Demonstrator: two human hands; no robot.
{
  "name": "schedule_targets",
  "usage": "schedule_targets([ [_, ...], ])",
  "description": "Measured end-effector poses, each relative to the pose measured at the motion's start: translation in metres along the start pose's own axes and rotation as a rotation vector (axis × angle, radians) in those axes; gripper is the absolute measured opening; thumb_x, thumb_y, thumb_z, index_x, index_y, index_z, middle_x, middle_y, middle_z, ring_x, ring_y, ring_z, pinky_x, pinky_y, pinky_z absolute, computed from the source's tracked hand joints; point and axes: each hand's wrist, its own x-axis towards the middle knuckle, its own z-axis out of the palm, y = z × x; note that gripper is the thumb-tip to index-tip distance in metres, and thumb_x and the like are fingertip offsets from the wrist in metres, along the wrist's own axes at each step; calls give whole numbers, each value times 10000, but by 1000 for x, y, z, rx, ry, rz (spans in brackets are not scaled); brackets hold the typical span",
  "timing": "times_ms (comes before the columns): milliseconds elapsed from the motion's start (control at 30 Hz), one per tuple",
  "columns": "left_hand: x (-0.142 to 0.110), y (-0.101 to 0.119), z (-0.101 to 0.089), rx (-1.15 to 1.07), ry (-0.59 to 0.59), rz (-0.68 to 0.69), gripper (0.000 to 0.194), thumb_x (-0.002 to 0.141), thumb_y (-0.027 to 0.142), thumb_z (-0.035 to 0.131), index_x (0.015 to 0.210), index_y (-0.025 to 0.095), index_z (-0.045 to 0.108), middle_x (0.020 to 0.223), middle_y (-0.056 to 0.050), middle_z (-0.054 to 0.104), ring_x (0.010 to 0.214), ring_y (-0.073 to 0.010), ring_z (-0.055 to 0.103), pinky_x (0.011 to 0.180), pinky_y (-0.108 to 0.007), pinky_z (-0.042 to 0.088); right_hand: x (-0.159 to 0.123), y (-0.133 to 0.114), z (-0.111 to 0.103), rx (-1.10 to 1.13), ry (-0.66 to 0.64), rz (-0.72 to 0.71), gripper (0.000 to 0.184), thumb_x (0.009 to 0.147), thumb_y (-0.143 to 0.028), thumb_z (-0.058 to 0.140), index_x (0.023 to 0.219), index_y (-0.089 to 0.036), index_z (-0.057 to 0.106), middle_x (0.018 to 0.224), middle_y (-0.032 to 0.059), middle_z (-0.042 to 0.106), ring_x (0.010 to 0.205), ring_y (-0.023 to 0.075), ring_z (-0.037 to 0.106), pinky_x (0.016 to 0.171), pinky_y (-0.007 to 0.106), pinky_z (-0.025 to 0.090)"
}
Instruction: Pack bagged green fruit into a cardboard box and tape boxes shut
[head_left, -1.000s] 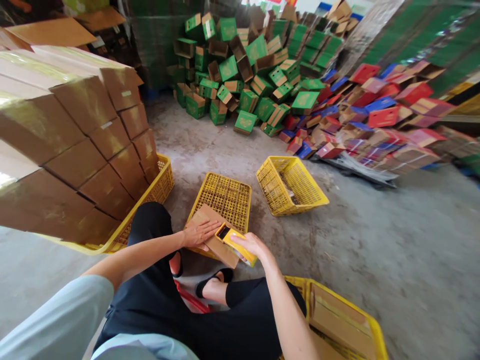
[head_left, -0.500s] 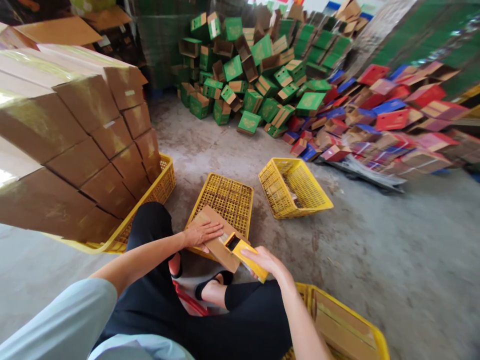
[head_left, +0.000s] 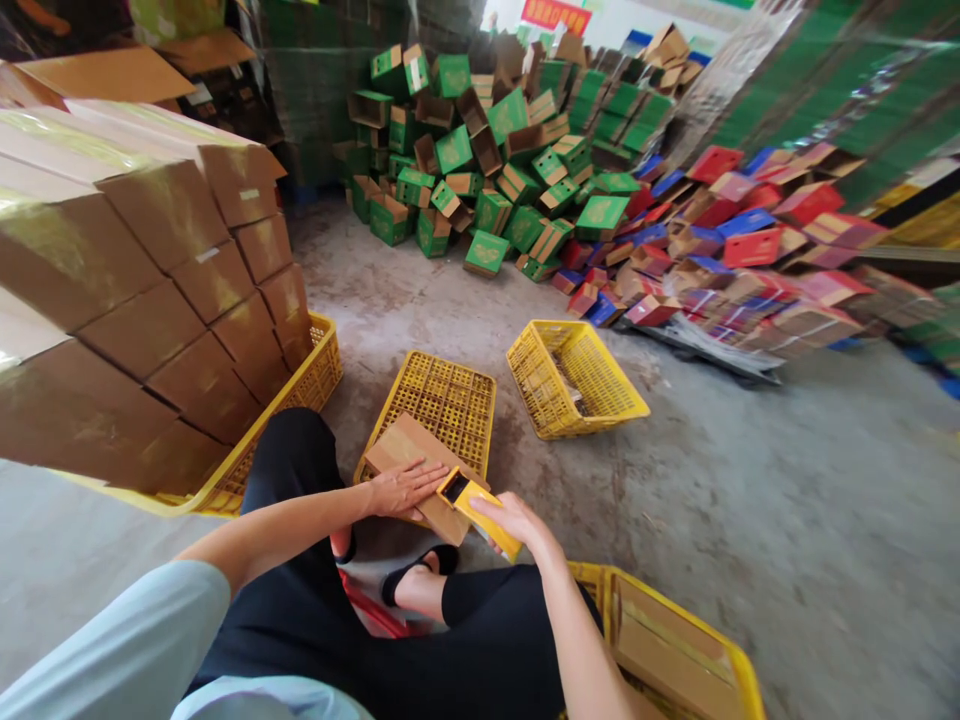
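Observation:
A small brown cardboard box [head_left: 400, 444] lies at a slant on an upturned yellow plastic crate [head_left: 450, 395] in front of my knees. My left hand [head_left: 407, 487] rests flat on the box with its fingers stretched out. In my right hand [head_left: 517, 522] is a yellow hand-held tool [head_left: 484, 513] with a dark opening at its front end. That end is at the box's upper face, right beside my left fingertips. I cannot make out what kind of tool it is.
Brown cartons [head_left: 142, 330] are stacked high in a yellow crate [head_left: 326, 365] on the left. Another yellow crate [head_left: 577, 375] stands ahead to the right, and one with cartons [head_left: 675, 640] beside my right leg. Green boxes [head_left: 487, 255] and red and blue boxes [head_left: 754, 250] lie piled behind.
My left hand has slid a little along the box, towards the near end and the tool. The tool remains at the box in my right hand. The view has turned slightly right.

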Motion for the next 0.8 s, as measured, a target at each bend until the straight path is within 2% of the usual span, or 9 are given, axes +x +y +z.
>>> schedule_targets([
  [167, 4, 2, 0, 14, -1, -17, 891, 1002, 515, 554, 1664, 98, 128, 1696, -200, 238, 1592, -285, 220, 1294, -487, 153, 3, 2, -2, -19, -31, 28, 460, 950, -592, 572, 748, -186, 648, 561, 97, 674, 486, 214, 673, 467, 301, 573],
  [500, 2, -4, 11, 13, 14, -29, 854, 982, 503, 598, 1655, 138, 220, 1682, -189, 296, 1581, -279, 258, 1286, -469, 177, -7, 16, 0, 62, -54, 41, 444, 956, -581, 579, 816, -164, 641, 591, 99, 686, 497, 197, 670, 483, 272, 555],
  [700, 4, -4, 4, 2, -32, -40, 853, 994, 552, 558, 1660, 147, 212, 1690, -174, 280, 1583, -279, 251, 1292, -476, 141, -16, 31, -5, 41, -16, 57, 468, 942, -617, 572, 789, -179, 639, 574, 95, 693, 467, 197, 665, 438, 260, 518],
  [800, 4, -1, -1, 23, -34, -36, 845, 986, 575, 565, 1660, 188, 234, 1697, -157, 272, 1584, -285, 248, 1290, -478, 143, -16, 33, -4, 26, -1, 47, 483, 937, -622, 568, 747, -183, 639, 570, 100, 690, 458, 190, 656, 435, 262, 516],
])
